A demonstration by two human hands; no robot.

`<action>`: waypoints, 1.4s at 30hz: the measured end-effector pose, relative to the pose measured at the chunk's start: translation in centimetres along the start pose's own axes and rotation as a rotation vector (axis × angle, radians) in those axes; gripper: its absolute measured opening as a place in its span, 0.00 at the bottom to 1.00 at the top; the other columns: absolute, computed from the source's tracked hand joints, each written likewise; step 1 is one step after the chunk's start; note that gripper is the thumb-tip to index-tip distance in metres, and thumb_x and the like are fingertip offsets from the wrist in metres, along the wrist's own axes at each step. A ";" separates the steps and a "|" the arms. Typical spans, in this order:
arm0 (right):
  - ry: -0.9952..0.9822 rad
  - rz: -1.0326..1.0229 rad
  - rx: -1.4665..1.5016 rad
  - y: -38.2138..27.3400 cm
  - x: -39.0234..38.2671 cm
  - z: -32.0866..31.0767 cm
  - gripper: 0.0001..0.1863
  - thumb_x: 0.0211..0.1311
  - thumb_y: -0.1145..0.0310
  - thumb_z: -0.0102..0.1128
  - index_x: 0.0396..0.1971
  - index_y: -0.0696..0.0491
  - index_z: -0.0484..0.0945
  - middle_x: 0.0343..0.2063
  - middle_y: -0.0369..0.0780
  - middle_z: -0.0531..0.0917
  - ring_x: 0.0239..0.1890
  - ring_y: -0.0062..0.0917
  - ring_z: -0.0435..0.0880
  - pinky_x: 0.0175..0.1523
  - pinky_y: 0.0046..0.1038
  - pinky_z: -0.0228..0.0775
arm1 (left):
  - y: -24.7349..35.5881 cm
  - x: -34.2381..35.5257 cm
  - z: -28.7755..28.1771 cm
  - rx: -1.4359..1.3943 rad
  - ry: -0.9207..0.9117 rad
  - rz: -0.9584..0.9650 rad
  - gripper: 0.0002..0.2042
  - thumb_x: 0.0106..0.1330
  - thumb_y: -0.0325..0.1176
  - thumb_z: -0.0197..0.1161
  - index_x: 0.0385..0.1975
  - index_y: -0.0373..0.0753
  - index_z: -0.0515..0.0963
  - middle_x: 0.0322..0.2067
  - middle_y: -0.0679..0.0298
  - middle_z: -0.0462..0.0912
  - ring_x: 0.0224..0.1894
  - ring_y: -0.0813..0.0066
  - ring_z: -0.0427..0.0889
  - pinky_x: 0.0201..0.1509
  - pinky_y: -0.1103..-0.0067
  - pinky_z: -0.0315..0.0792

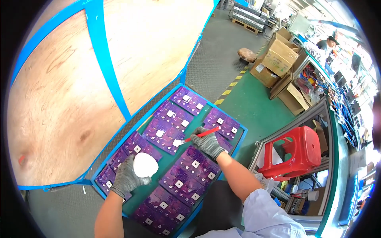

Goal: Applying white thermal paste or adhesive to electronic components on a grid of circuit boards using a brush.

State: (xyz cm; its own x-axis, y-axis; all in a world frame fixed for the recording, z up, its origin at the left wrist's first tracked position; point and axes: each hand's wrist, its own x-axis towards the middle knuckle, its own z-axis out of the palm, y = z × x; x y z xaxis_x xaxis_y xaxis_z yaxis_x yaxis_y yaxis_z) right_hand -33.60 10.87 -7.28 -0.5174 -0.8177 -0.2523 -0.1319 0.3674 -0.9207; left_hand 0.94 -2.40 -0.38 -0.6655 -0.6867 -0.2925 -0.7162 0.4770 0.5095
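Purple circuit boards with small square parts lie in rows on a green, blue-edged tray. My left hand, in a grey glove, grips a round white container over the boards at the left. My right hand, also gloved, is closed on a red-handled brush. The brush tip touches or is just above a white-coated square on a middle board. Several squares on the upper boards look plain white; those on the lower right boards show dark centres.
A blue-framed plywood panel stands at left. Cardboard boxes and a round cushioned stool are beyond the tray. At right, a red plastic stool sits by a bench strewn with cables. Another person is farther back at the bench.
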 end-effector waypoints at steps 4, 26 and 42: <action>0.055 -0.225 -0.055 1.3 0.3 0.6 0.08 0.69 0.65 0.63 0.37 0.54 0.77 0.24 0.35 0.82 0.25 0.19 0.81 0.30 0.27 0.74 | -0.3 0.1 0.4 -0.033 0.033 0.042 0.54 0.36 0.50 0.84 0.66 0.32 0.65 0.56 0.46 0.80 0.60 0.51 0.80 0.67 0.63 0.72; 0.135 -0.251 -0.171 0.4 -0.9 0.3 0.06 0.67 0.68 0.64 0.35 0.54 0.77 0.27 0.40 0.84 0.28 0.26 0.82 0.35 0.32 0.75 | -0.3 0.8 0.8 -0.039 0.003 0.024 0.57 0.33 0.51 0.86 0.66 0.30 0.65 0.57 0.45 0.79 0.61 0.52 0.79 0.68 0.63 0.72; 0.020 -0.088 0.309 -1.5 -2.7 -0.3 0.06 0.71 0.68 0.62 0.37 0.54 0.77 0.24 0.33 0.81 0.22 0.15 0.78 0.27 0.21 0.70 | 0.9 0.0 -0.4 -0.049 0.053 0.050 0.52 0.38 0.48 0.83 0.65 0.29 0.67 0.54 0.45 0.81 0.58 0.52 0.82 0.66 0.65 0.74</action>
State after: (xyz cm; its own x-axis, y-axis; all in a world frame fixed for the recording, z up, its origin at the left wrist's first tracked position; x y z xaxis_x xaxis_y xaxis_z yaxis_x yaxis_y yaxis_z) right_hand -32.26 12.66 -5.11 -0.5321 -0.8305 -0.1645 0.0843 0.1414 -0.9864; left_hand 0.40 -2.14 0.39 -0.6870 -0.6914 -0.2238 -0.6706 0.4845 0.5618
